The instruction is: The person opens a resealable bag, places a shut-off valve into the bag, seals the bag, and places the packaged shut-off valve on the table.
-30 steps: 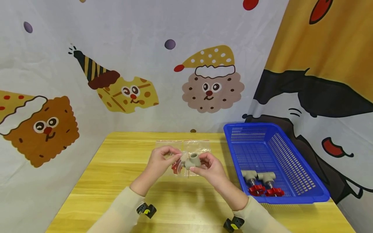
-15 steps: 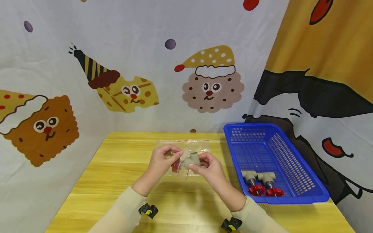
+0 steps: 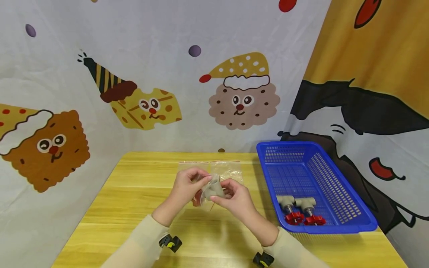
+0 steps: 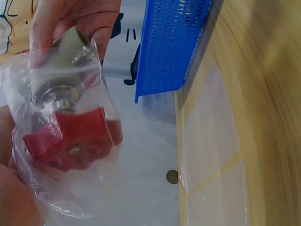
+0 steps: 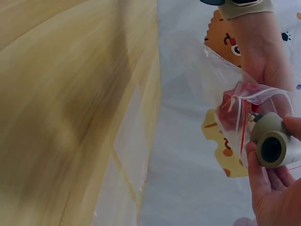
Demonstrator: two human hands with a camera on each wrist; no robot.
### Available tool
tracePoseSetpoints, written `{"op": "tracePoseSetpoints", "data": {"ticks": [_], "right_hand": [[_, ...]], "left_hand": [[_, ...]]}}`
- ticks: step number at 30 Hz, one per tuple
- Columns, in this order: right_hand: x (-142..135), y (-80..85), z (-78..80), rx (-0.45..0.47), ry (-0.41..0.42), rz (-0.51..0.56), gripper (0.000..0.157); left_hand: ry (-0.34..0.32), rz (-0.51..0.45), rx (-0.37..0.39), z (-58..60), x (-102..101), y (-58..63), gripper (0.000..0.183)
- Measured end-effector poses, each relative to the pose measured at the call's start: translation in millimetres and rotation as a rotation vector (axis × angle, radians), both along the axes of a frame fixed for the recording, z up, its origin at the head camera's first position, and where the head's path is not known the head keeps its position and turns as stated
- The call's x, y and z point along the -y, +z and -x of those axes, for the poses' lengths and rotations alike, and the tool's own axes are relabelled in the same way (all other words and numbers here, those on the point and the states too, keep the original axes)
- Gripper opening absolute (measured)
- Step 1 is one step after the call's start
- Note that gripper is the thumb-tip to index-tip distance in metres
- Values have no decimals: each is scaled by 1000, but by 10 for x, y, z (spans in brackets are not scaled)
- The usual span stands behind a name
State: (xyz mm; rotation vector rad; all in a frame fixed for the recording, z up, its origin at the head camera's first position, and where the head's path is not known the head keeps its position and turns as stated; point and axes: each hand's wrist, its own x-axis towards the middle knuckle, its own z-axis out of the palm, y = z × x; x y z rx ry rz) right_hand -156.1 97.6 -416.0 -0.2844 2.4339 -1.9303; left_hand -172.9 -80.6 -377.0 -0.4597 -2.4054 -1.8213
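Both hands are above the table, working on a stop valve (image 3: 214, 189) with a grey plastic T-shaped body and a red handwheel (image 4: 77, 136). Its wheel end sits inside a clear zip bag (image 5: 211, 70) with a red line along its mouth. My left hand (image 3: 187, 190) pinches the bag near its mouth. From the other side, my right hand (image 3: 236, 197) grips the grey body between thumb and fingers. In the right wrist view the open pipe end (image 5: 271, 149) faces the camera, beside the bag's mouth.
Two flat clear zip bags (image 3: 228, 169) lie side by side on the wooden table (image 3: 140, 201) behind the hands. To the right stands a blue plastic basket (image 3: 335, 227) holding two similar valves (image 3: 306, 204). A cartoon-printed cloth (image 3: 154, 44) hangs behind.
The right hand has moved slightly left with the valve, and the grey body has gone further into the bag. The left hand keeps its pinch on the bag.
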Motion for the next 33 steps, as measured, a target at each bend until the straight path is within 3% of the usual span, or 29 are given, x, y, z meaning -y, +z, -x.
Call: {"op": "tracePoseSetpoints", "data": {"ticks": [5,12,17,20,27,33], "right_hand": [[-9,16,18,-42,-5,-73,39],[-53,48,80,58,-35,-15,40],[-49,39,85,128,-61,30,39],[-37,35,68,144,-56,43,40],[-28,25,41,-4,-1,-55,37],[-61,31,57,-130,46,-201,43]], "left_hand": [[5,20,-37,16,8,-16,7],[-67,58,-4,190,84,-280,19],[-123,80,75,179,88,-252,26],[-128,83,81,175,83,-257,23],[-65,77,-12,182,75,-283,13],[-60,69,-48,179,74,-288,13]]}}
